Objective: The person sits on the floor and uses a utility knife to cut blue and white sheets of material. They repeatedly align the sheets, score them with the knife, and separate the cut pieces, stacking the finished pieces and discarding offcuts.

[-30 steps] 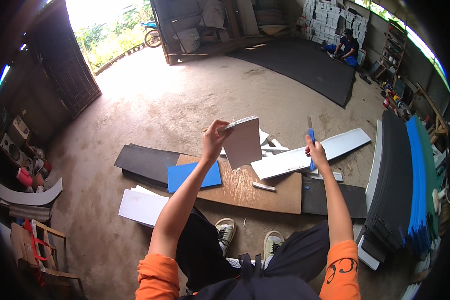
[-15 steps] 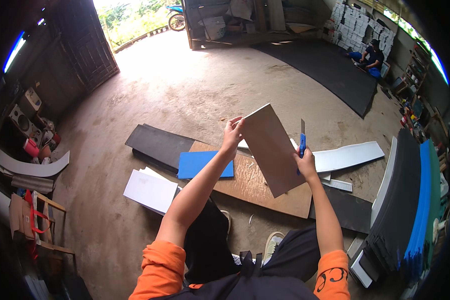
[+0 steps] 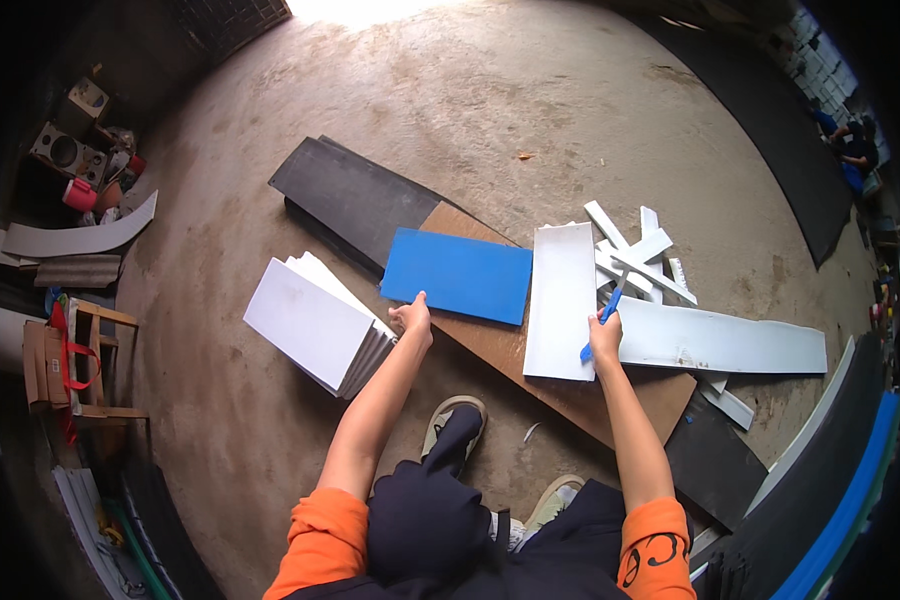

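In front of me, the concrete floor [image 3: 450, 120] supports black sheets [image 3: 360, 200], stacked white sheets [image 3: 308, 315] and white offcuts [image 3: 667, 281]; a brown board [image 3: 510, 350] carries a blue panel [image 3: 457, 273].

Open floor [image 3: 450, 130] beyond blue panel [image 3: 458, 275], obstacle rightward: white offcuts [image 3: 659, 279]

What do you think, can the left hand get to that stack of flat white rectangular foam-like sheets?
Probably yes. The left hand is at the lower edge of the blue rectangular foam-like sheet, just right of the white stack, and nothing seems to block the way between.
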